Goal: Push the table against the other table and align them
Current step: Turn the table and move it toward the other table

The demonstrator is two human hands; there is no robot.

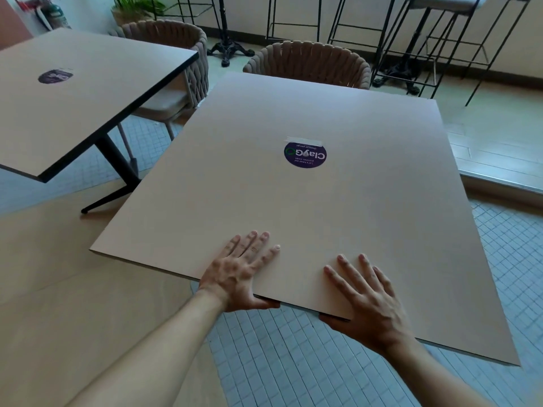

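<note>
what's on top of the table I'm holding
On the near table: a round purple sticker under a tape strip, and the fingers of both hands. Thumbs hide beneath the edge.

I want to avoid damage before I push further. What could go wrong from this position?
1. The near table sits at an angle to the other table, so its corner may strike first and the edges end up misaligned.
2. A chair stands in the gap between them and may get trapped or block the push.
3. The left hand and right hand grip the near edge close together, so the table may swivel rather than slide straight.
</note>
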